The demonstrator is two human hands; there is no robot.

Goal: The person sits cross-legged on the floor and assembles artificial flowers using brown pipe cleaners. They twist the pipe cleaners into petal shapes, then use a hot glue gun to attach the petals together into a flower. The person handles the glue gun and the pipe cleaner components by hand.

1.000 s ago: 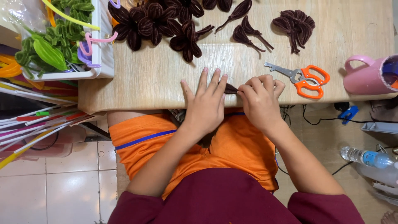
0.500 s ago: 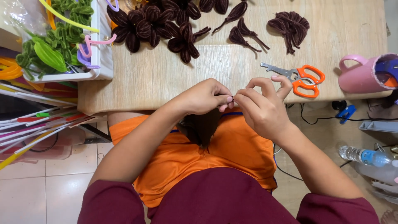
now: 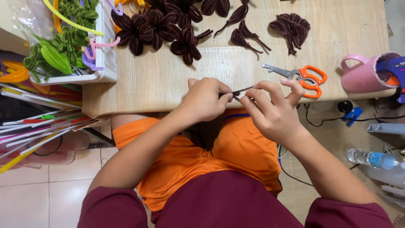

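Nearby, scissors (image 3: 300, 76) beside brown flowers (image 3: 168, 27).

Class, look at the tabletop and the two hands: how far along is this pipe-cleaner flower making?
Done: several dark brown pipe-cleaner flowers and loose petal bunches lie on the wooden table. In hand: the left hand and right hand pinch a thin dark pipe cleaner between the fingertips. Left: green leaf pieces sit unused in the white tray; orange-handled scissors lie idle.
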